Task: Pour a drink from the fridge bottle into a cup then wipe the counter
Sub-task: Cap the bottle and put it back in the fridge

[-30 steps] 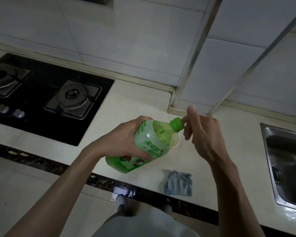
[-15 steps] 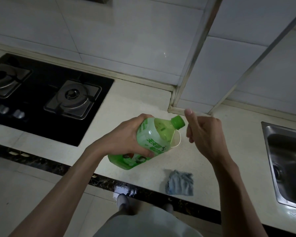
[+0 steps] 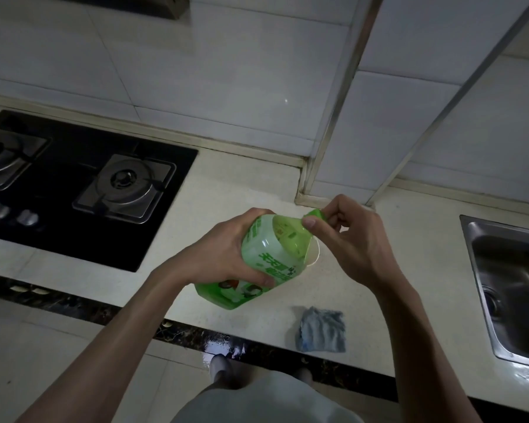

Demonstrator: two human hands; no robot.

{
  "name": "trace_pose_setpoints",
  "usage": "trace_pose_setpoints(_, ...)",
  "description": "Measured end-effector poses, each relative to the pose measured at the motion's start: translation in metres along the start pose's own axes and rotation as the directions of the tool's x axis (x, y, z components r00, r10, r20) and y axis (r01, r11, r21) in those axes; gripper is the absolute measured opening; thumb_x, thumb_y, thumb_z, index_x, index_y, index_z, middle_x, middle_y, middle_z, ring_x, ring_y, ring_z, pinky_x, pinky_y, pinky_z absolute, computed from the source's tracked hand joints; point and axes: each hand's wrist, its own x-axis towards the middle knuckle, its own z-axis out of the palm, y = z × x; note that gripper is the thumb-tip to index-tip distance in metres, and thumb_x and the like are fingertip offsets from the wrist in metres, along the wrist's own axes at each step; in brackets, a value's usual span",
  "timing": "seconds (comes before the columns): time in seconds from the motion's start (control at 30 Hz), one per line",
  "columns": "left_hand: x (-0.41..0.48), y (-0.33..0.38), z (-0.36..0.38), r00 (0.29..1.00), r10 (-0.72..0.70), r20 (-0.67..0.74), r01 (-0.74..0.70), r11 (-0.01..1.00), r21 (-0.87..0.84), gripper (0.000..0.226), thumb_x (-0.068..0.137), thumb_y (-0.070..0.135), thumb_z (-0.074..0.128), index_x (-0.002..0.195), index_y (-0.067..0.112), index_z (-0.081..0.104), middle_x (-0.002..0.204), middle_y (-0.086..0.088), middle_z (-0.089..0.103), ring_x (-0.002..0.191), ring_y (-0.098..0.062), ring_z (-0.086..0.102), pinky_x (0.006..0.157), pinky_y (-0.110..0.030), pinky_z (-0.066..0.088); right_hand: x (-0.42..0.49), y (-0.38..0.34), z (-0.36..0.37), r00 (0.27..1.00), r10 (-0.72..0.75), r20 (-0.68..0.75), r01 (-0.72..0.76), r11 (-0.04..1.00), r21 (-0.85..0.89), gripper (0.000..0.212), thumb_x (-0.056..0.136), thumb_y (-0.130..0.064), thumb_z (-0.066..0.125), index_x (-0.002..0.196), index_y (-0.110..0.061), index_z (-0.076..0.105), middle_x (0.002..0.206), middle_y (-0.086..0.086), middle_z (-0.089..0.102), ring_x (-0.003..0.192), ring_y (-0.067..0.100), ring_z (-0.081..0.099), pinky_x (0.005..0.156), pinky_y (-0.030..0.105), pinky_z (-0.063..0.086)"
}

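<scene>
Over the counter (image 3: 245, 190), from the head view, I see my left hand (image 3: 226, 254) wrapped around the green bottle (image 3: 266, 264), its long axis tilted up and to the right, neck toward my right hand (image 3: 348, 239), which pinches the cap (image 3: 316, 215). Beneath the neck the cup (image 3: 313, 254) stands, mostly hidden. I judge the cap needs unscrewing first; the cloth (image 3: 322, 329) lies nearer, by the edge

The translucent green plastic bottle (image 3: 266, 264) looks smooth and faintly glossy, its printed label slick. The pale speckled stone tabletop (image 3: 232, 193) is matt — its dark front edge shines wetly. The crumpled grey-blue cloth (image 3: 322, 329) looks rough; the brushed steel sink (image 3: 513, 288) and black glass hob (image 3: 83, 190) gleam.
</scene>
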Motion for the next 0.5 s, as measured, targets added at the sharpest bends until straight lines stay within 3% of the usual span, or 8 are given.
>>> trace_pose_setpoints(0.1,0.001,0.000,0.008,1.000,0.017,-0.026,-0.017,1.000,0.011,0.090,0.056,0.034,0.091,0.130,0.044,0.040,0.115,0.022,0.058,0.105,0.003,0.057,0.088,-0.030,0.053,0.003,-0.005,0.009,0.983,0.080,-0.166,-0.100,0.988,-0.118,0.057,0.081,-0.063,0.058,0.053,-0.019,0.035,0.046,-0.004,0.033,0.045,0.013,0.027,0.045,0.029,0.027)
trace_pose_setpoints(0.2,0.001,-0.003,0.009,0.999,0.032,-0.041,-0.031,0.999,0.025,0.092,0.055,0.035,0.091,0.130,0.043,0.040,0.116,0.022,0.057,0.106,0.003,0.056,0.088,-0.030,0.052,0.006,-0.005,0.013,0.985,0.140,-0.098,-0.158,0.965,-0.211,0.062,0.081,-0.071,0.039,0.047,-0.018,0.035,0.043,-0.005,0.029,0.041,0.014,0.025,0.047,0.027,0.028)
trace_pose_setpoints(0.33,0.001,-0.010,-0.001,0.999,0.032,-0.020,-0.031,0.999,0.037,0.093,0.054,0.034,0.092,0.131,0.043,0.040,0.119,0.023,0.055,0.108,0.004,0.054,0.089,-0.028,0.051,0.006,-0.008,0.007,0.994,0.057,0.095,-0.021,0.939,-0.343,0.066,0.083,-0.079,0.024,0.071,-0.020,0.052,0.053,-0.009,0.048,0.044,0.008,0.041,0.052,0.023,0.033)
trace_pose_setpoints(0.5,-0.005,-0.018,-0.018,0.998,0.044,0.048,-0.043,0.999,-0.024,0.092,0.057,0.025,0.093,0.132,0.042,0.043,0.119,0.022,0.059,0.110,0.002,0.057,0.086,-0.020,0.052,0.011,-0.016,0.012,0.976,-0.210,0.056,0.215,0.905,-0.367,0.049,0.091,-0.064,0.040,0.074,-0.020,0.051,0.051,-0.015,0.032,0.044,-0.001,0.034,0.047,0.022,0.032)
